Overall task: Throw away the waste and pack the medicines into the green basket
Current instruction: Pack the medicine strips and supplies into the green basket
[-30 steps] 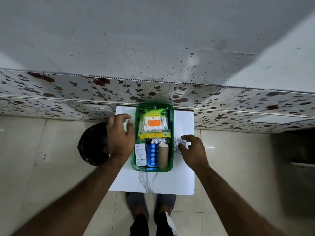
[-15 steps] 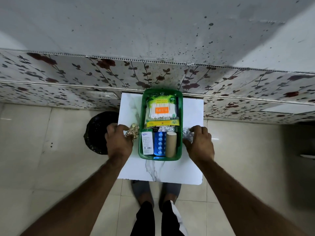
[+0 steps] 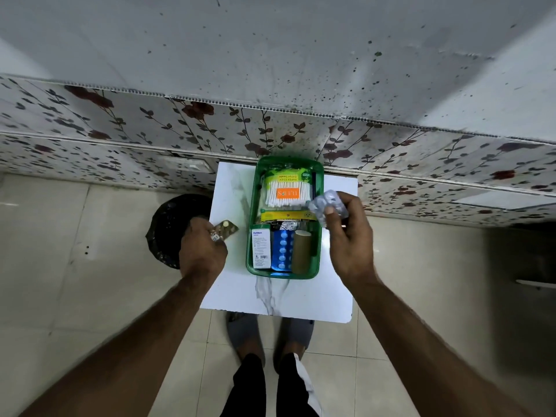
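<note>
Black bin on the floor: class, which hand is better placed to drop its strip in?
The left hand. It holds a gold strip right beside the black bin; the right hand is across the green basket.

My left hand (image 3: 202, 254) sits curled at centre-left; my right hand (image 3: 349, 242) is raised at centre-right, fingers pinched closed.

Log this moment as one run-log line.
left hand: holds gold blister strip | right hand: holds silver blister strip | green basket: packed
</note>
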